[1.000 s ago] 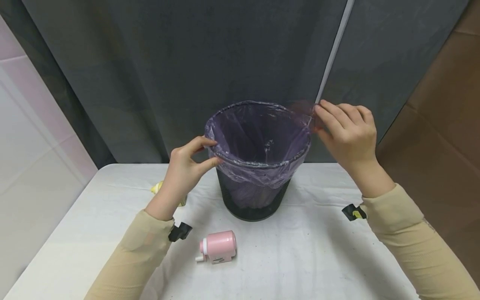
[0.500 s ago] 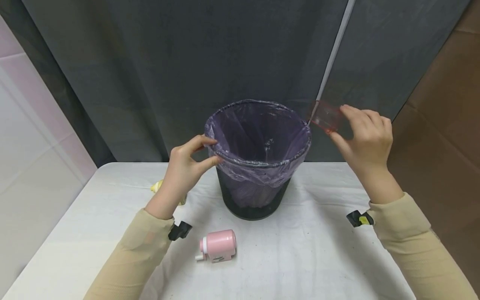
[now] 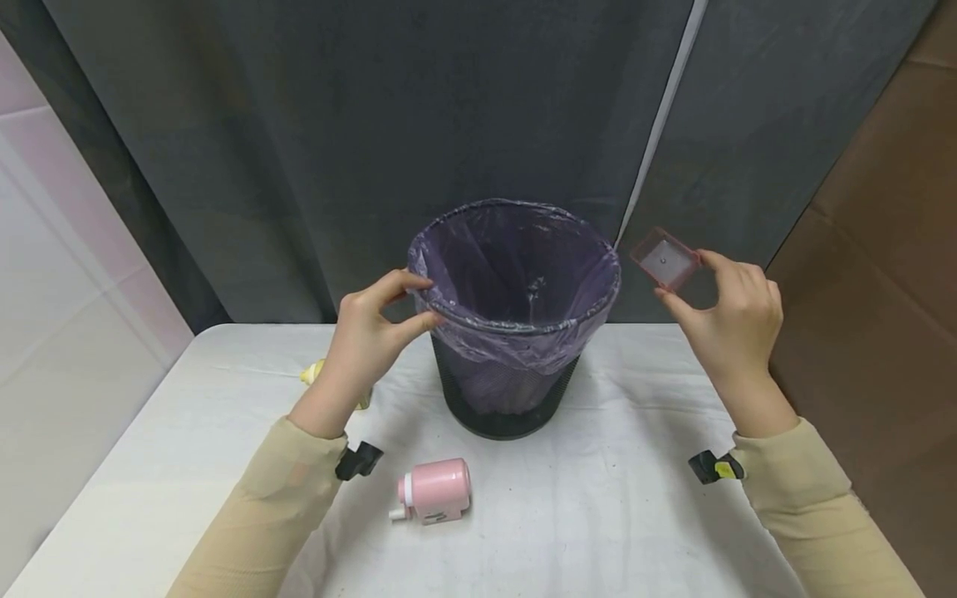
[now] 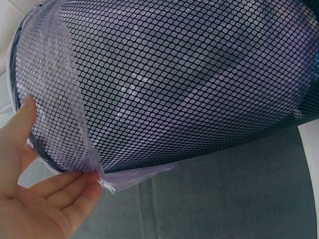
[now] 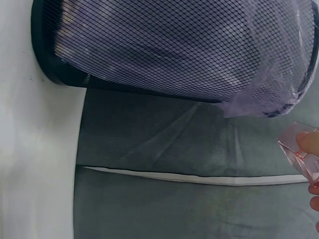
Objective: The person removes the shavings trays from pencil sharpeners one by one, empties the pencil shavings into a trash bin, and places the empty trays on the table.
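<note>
A black mesh trash can (image 3: pixel 504 419) stands upright at the table's far side, lined with a purple plastic bag (image 3: pixel 523 357) folded over its rim. My left hand (image 3: pixel 370 336) holds the rim at the left, index finger and thumb spread along it. In the left wrist view, its fingertips (image 4: pixel 92 177) touch the folded bag edge. To the right of the can, in the air, my right hand (image 3: pixel 736 324) pinches a small see-through pink plastic drawer (image 3: pixel 664 259) between thumb and fingers. A pink pencil sharpener (image 3: pixel 441 488) with a white crank lies nearer on the table.
A small yellow item (image 3: pixel 312 372) sits on the white-covered table (image 3: pixel 620 515), partly hidden behind the left forearm. A dark grey curtain (image 3: pixel 359 124) hangs behind the can. Brown sheeting (image 3: pixel 875 291) is on the right, a pale panel (image 3: pixel 82 274) on the left.
The right hand has drawn back rightward and down from the can's rim with the pink drawer, which now shows its open inside. The left hand and can have stayed put.
</note>
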{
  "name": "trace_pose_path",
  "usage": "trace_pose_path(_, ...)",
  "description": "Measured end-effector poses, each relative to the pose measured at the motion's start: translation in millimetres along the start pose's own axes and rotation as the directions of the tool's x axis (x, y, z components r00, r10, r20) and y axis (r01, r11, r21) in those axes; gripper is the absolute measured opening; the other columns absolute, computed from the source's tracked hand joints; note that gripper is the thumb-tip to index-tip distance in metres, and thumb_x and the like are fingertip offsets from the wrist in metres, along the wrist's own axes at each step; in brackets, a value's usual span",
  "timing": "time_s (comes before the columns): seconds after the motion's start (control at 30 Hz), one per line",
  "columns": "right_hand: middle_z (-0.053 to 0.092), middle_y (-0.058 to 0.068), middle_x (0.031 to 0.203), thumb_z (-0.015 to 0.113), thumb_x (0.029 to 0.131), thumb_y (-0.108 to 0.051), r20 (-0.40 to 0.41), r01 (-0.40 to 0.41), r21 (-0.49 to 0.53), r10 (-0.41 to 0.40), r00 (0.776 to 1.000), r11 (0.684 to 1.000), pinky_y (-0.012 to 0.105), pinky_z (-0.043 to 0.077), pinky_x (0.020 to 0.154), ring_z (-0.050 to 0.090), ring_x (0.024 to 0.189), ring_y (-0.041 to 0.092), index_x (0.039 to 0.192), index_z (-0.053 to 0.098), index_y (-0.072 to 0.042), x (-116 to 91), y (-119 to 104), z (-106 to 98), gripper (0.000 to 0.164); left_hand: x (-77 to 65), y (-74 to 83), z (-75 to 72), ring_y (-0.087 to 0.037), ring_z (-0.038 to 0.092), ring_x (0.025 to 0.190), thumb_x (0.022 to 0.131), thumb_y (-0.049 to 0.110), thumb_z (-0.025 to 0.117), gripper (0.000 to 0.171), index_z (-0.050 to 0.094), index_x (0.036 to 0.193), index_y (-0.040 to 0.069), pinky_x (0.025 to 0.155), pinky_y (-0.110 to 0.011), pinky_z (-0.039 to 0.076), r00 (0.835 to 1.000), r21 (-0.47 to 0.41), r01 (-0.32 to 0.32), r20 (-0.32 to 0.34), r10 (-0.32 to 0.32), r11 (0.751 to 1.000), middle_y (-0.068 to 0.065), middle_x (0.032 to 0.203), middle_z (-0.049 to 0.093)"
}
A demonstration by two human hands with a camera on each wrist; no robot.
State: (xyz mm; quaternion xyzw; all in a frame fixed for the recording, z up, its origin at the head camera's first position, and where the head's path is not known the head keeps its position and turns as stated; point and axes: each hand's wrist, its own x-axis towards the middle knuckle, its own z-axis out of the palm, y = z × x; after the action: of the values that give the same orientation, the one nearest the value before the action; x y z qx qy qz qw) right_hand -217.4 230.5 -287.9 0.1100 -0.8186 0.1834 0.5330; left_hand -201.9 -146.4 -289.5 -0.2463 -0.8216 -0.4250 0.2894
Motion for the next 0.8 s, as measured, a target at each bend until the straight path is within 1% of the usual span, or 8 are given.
trace_pose_path(0.27, 0.065, 0.014, 0.091, 0.085, 0.056, -0.020, 0.038, -0.110, 0.025, 0.109, 0.993, 0.994, 0.050, 0.033, 0.066, 0.055, 0.080, 0.033, 0.101, 0.063, -0.001, -27, 6, 1, 0.053, 0.1, 0.5, -0.4, -0.014, 0.057, 0.096, 0.067, 0.016, 0.079, 0.038, 0.065, 0.102, 0.013, 0.086, -0.030, 0.042, 1.000, -0.001, -0.002, 0.000, 0.002, 1.000, 0.001, 0.099, 0.065)
trace_pose_path(0.4, 0.064, 0.015, 0.089, 0.083, 0.059, -0.021, 0.068, -0.157, 0.023, 0.156, 0.985, 0.987, 0.048, 0.034, 0.066, 0.054, 0.079, 0.032, 0.101, 0.063, -0.001, -42, 11, 2, 0.051, -0.1, 0.4, -0.3, -0.014, 0.057, 0.097, 0.066, 0.017, 0.079, 0.038, 0.065, 0.102, 0.013, 0.087, -0.030, 0.042, 1.000, 0.001, 0.002, 0.001, -0.002, 1.000, 0.001, 0.100, 0.065)
trace_pose_path(0.53, 0.063, 0.016, 0.086, 0.081, 0.061, -0.024, 0.109, -0.212, 0.003, 0.210, 0.972, 0.977, 0.046, 0.034, 0.066, 0.054, 0.078, 0.031, 0.102, 0.062, -0.002, -58, 17, 3, 0.051, -0.2, 0.5, -0.3, -0.015, 0.057, 0.097, 0.066, 0.016, 0.079, 0.039, 0.065, 0.102, 0.013, 0.087, -0.030, 0.042, 1.000, 0.005, 0.007, 0.001, -0.007, 1.000, 0.001, 0.100, 0.065)
trace_pose_path(0.63, 0.062, 0.015, 0.087, 0.081, 0.062, -0.026, 0.144, -0.254, -0.014, 0.253, 0.957, 0.967, 0.044, 0.034, 0.065, 0.054, 0.080, 0.030, 0.104, 0.061, -0.002, -70, 19, 4, 0.052, -0.2, 0.6, -0.3, -0.015, 0.056, 0.097, 0.066, 0.016, 0.079, 0.039, 0.065, 0.102, 0.013, 0.087, -0.030, 0.042, 1.000, 0.005, 0.008, 0.000, -0.008, 1.000, 0.001, 0.099, 0.065)
trace_pose_path(0.8, 0.062, 0.013, 0.087, 0.079, 0.063, -0.027, 0.182, -0.321, -0.036, 0.322, 0.929, 0.947, 0.045, 0.036, 0.060, 0.053, 0.076, 0.030, 0.104, 0.061, -0.005, -86, 19, 4, 0.049, 0.2, 0.1, 0.1, -0.015, 0.057, 0.097, 0.066, 0.016, 0.079, 0.039, 0.065, 0.102, 0.012, 0.087, -0.030, 0.042, 1.000, 0.000, -0.001, -0.003, 0.001, 1.000, 0.000, 0.099, 0.065)
